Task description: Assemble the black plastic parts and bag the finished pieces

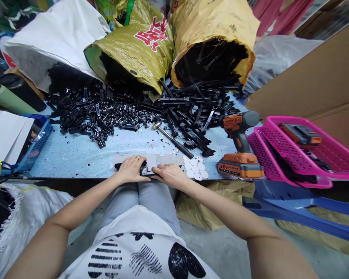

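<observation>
At the table's front edge, my left hand [132, 169] is closed over a long black part [118, 166] lying on a pale grey strip [150, 159]. A shiny metal piece [144, 169] shows between my hands. My right hand [171, 174] is closed with its fingertips on the right portion of the same black part; my fingers and palms hide most of it. White round discs [195, 169] lie just right of my right hand. Beyond the hands, a small hammer [174, 142] with a brass-coloured head and black grip rests diagonally.
Black plastic parts [75, 112] and small screws [128, 114] are heaped across the back, before a white sack [58, 31], a green-yellow sack [128, 50] and a yellow sack [215, 23]. An orange cordless drill [241, 145] and pink baskets [322, 133] stand right; a blue basket [42, 139] left.
</observation>
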Motion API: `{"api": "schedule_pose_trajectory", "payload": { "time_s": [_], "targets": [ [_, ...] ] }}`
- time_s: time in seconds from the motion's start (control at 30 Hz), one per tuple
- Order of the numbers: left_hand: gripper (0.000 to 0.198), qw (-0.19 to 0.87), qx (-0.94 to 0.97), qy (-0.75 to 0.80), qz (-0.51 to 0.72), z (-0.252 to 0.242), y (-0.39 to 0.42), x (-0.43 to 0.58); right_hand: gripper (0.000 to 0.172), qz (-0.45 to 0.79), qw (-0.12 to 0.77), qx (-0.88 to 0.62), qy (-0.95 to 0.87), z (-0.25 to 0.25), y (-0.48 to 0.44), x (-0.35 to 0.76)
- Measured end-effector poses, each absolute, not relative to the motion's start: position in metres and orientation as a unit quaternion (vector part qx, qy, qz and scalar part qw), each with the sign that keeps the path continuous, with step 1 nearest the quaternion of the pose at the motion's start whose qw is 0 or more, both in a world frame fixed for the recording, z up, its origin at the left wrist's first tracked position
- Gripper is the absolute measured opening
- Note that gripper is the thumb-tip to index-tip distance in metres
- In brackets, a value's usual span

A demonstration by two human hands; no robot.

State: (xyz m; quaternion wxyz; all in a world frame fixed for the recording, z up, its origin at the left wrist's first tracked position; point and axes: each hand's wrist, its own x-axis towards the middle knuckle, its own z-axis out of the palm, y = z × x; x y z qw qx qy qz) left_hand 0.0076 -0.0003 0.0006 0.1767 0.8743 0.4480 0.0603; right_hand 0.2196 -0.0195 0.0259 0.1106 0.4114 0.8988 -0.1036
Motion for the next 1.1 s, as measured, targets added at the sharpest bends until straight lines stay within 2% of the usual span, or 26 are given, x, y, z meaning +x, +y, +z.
{"api": "schedule_pose_trajectory", "payload": {
  "time_s": [0.13,0.37,0.47,0.57,0.63,0.7,0.8,0.9,1.0,1.1],
  "targets": [
    [0.066,0.169,0.877,0.441,0.081,0.000,0.001,0.003,0.038,-0.074,0.099,0.424,0.897,0.031,-0.021,0.214],
    [0.043,0.129,0.876,0.433,0.168,-0.007,-0.003,-0.004,0.036,-0.030,0.077,0.425,0.902,0.046,-0.018,0.205],
    [0.046,0.133,0.873,0.437,0.171,-0.009,-0.006,-0.005,0.035,-0.025,0.067,0.405,0.911,0.045,-0.011,0.208],
    [0.053,0.161,0.878,0.435,0.120,-0.008,0.000,0.001,0.035,-0.028,0.050,0.391,0.919,0.029,0.000,0.219],
    [0.055,0.182,0.884,0.418,0.101,-0.005,0.019,0.009,0.036,-0.031,0.022,0.388,0.921,0.014,0.006,0.230],
    [0.048,0.179,0.871,0.439,0.127,0.000,0.054,0.019,0.036,-0.027,-0.012,0.392,0.920,0.001,0.009,0.242],
    [0.038,0.104,0.790,0.575,0.185,0.005,0.124,0.032,0.036,-0.030,-0.043,0.398,0.916,-0.009,0.007,0.254],
    [0.031,0.072,0.758,0.632,0.147,0.002,0.183,0.040,0.039,-0.048,-0.062,0.414,0.907,-0.008,0.015,0.253],
    [0.021,0.082,0.764,0.628,0.124,-0.007,0.205,0.042,0.036,-0.040,-0.086,0.453,0.887,-0.001,0.048,0.241],
    [0.026,0.070,0.762,0.628,0.145,-0.010,0.194,0.035,0.031,-0.015,-0.085,0.497,0.863,0.005,0.102,0.217]
  ]
}}
